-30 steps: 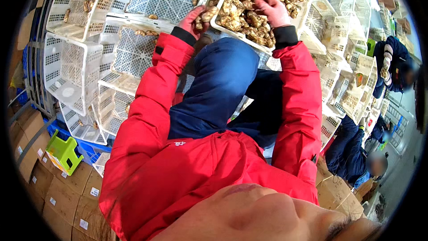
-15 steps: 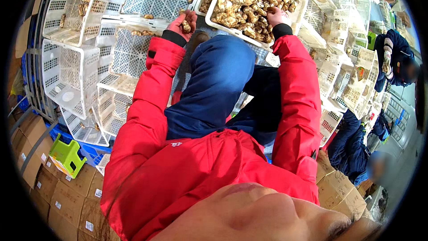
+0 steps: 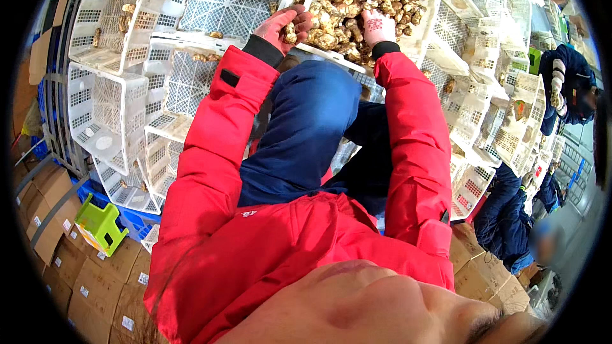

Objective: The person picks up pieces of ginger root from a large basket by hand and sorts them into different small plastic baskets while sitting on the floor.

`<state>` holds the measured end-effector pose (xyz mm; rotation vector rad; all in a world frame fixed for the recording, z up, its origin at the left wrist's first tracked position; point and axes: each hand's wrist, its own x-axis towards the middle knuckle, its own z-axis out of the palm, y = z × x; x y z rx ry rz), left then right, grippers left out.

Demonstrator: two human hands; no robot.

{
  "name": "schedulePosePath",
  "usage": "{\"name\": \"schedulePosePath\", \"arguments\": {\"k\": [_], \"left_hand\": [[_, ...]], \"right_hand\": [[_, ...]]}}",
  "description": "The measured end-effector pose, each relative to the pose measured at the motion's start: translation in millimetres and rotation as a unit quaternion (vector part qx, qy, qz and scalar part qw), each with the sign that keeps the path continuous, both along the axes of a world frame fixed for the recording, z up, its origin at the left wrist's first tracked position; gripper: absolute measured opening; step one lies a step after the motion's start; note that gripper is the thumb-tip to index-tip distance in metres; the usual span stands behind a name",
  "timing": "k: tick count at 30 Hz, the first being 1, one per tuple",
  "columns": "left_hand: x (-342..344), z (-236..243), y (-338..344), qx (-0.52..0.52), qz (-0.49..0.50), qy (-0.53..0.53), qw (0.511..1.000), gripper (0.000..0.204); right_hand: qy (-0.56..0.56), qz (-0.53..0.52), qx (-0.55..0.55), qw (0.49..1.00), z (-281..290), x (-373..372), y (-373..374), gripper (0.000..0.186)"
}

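Sorting: mushrooms (image 3: 357,0) heaped in the white crate (image 3: 428,22)
Left hand (image 3: 284,25): curled around one mushroom, beside the crate
Right hand (image 3: 377,25): flat on the heap, grasp unclear
Next: likely calls for setting the held one aside

Tan knobbly root (image 3: 291,30) — beside heaped white crate (image 3: 426,22).

Red padded jacket with black inner cuffs, dark blue trousers, glove on right hand (image 3: 377,25)
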<state>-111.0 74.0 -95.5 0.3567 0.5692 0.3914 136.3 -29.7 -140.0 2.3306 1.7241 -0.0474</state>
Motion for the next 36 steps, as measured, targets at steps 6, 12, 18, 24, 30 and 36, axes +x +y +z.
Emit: {"name": "schedulePosePath", "arguments": {"k": [6,12,18,24,30,36], "left_hand": [[13,15,6,0.070,-0.049,-0.041,0.996,0.022],[47,53,-9,0.204,-0.186,0.029,0.961,0.041],[70,107,-38,0.276,-0.189,0.055,0.941,0.035],[86,112,-63,0.294,-0.113,0.028,0.949,0.029],[97,103,-78,0.277,-0.073,-0.050,0.957,0.031],[114,80,-83,0.419,0.092,0.095,0.898,0.034]], "right_hand": [[0.536,-0.251,0.288,0.752,38,30,3,0.044],[0.842,-0.107,0.236,0.473,121,-12,2,0.052],[0.837,-0.097,0.264,0.470,148,-32,-24,0.057],[0.843,-0.042,0.315,0.434,161,-35,-32,0.063],[0.862,-0.056,0.329,0.382,169,-29,-45,0.060],[0.871,-0.025,0.340,0.354,173,-42,-44,0.075]]}}
